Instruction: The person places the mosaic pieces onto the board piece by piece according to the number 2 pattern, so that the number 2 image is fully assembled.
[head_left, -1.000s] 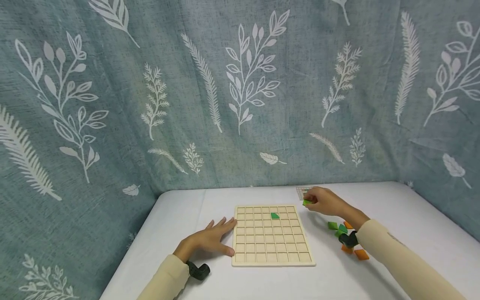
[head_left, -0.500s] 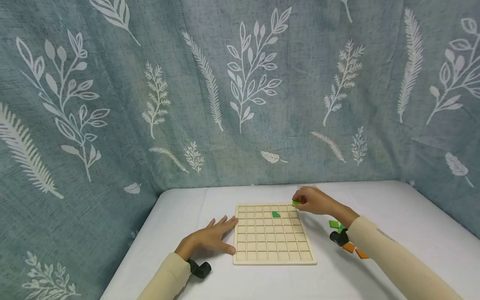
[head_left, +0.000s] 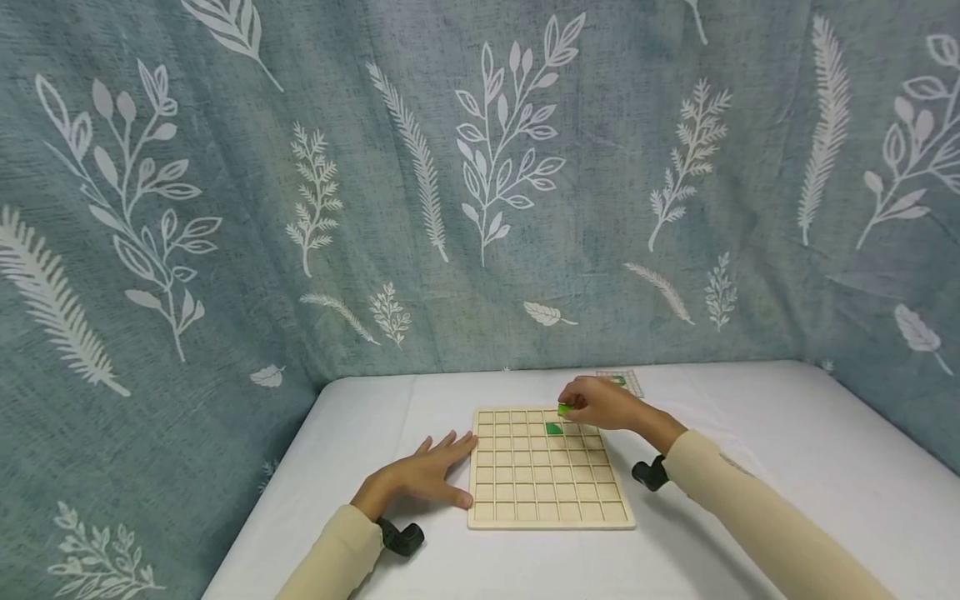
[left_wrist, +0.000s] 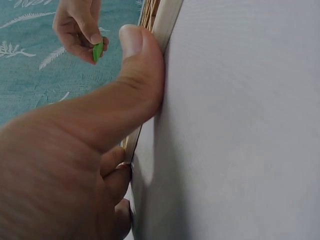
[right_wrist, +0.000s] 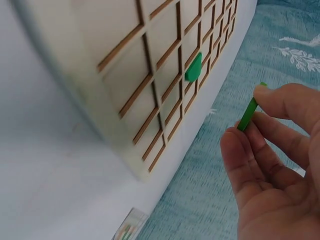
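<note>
A square wooden grid board [head_left: 551, 525] lies on the white table, divided into many shallow cells. One dark green tile [head_left: 553, 428] with a rounded corner sits in a cell of its second row from the back. My right hand [head_left: 600, 404] is over the back right part of the board and pinches a light green tile [right_wrist: 248, 114] by its edges between thumb and fingers. At the board's left edge my left hand [head_left: 431, 475] rests with fingers spread, its thumb [left_wrist: 142, 65] against the wooden side.
Behind the right hand, a small printed card [head_left: 628, 382] with a coloured grid pattern lies near the table's back edge. A blue-green leaf-patterned curtain [head_left: 420, 275] hangs behind the white table [head_left: 735, 400]. My right forearm [head_left: 750, 492] crosses the table's right side.
My right hand has moved left with the light green tile, from beside the board to over its back right part. The left hand stays at the board's edge.
</note>
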